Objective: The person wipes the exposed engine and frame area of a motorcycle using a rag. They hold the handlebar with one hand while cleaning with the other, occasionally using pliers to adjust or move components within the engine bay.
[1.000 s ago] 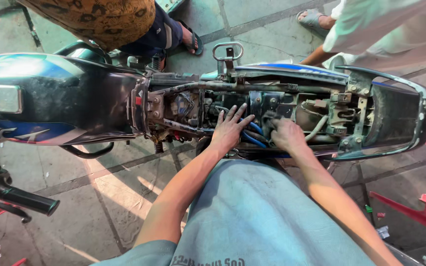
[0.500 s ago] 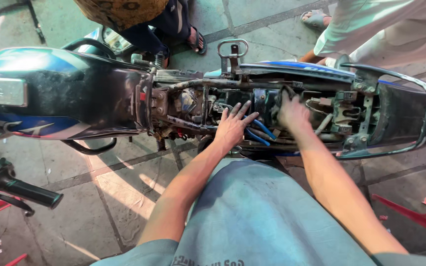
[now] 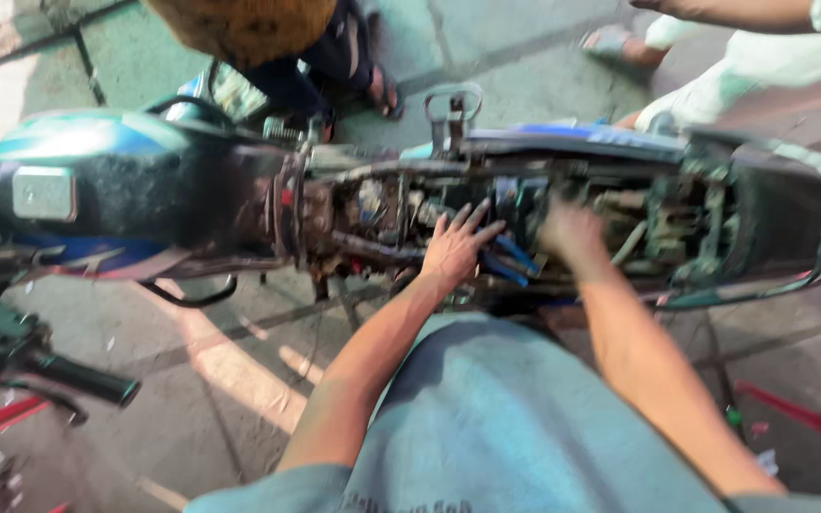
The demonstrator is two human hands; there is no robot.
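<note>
Blue wires (image 3: 515, 256) under left hand (image 3: 453, 249)

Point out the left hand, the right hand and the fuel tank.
left hand (image 3: 453, 249), head view, back of the hand over the open frame.
right hand (image 3: 572, 233), head view, blurred back of the hand.
fuel tank (image 3: 135, 176), head view, dark top surface.

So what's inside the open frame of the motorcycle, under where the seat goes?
Inside the open frame: wiring, blue cables and grimy parts. The left hand rests spread on them; the blurred right hand reaches in, hiding what lies under it.
</note>
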